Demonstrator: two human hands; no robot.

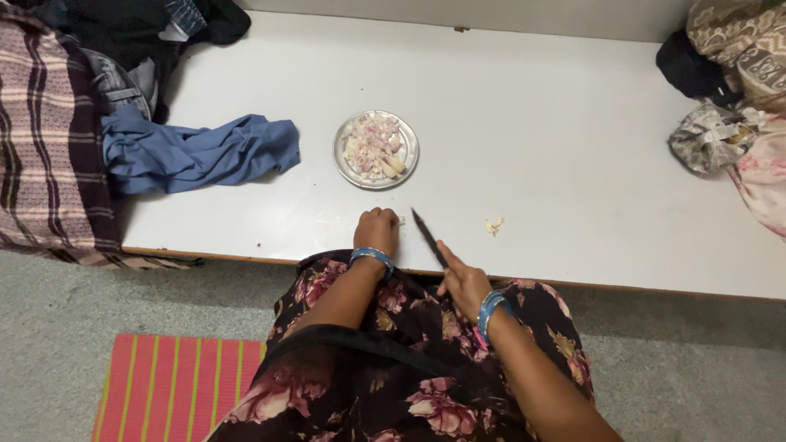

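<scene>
Knife (427, 236): dark and slim, it lies slanted, tip up-left toward the left hand, handle end inside the right hand; the blade hangs over the front edge of the surface.
Right hand (463, 282): fingers wrapped around the knife handle; blue bangles sit on the wrist.
Left hand (377, 232): curled into a loose fist, knuckles up, resting on the surface just left of the knife tip. A small pale bit shows at its fingertips; whether it is pinched cannot be told. This wrist wears blue bangles too.
Scrap (493, 225): a small pale piece lying on the surface, right of the knife and apart from it.
Plate (408, 148): round, metal, beyond the left hand, holding a heap of chopped pale pink and white pieces.
Surface (557, 123): white and flat with a wooden front edge.
Blue cloth (196, 153): crumpled, left of the plate, well apart from it.
Striped cloth (49, 139): piled at the far left.
Bundles (729, 123): printed cloth and crumpled wrapping at the right end.
Mat (176, 385): red-striped, on the grey floor at lower left.
</scene>
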